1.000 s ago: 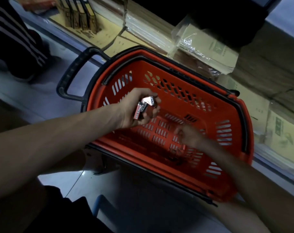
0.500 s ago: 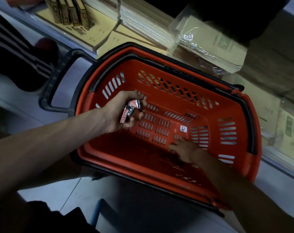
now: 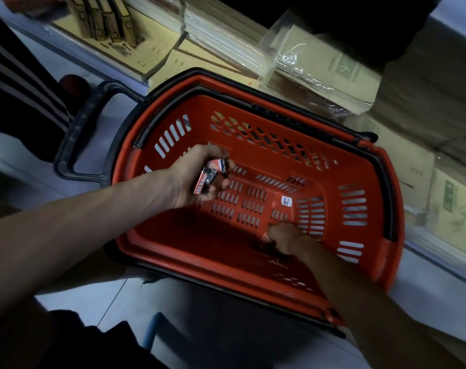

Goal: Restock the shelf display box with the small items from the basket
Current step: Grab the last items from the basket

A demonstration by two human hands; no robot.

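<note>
Small packs (image 3: 209,173) sit clamped in the left hand (image 3: 186,182) over the red basket (image 3: 226,278), long axes slanting toward its far wall. The right hand (image 3: 283,237) is down on the basket floor, fingers curled, grip unclear.

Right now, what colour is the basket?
The basket is red-orange with a black rim; the head view shows it.
</note>
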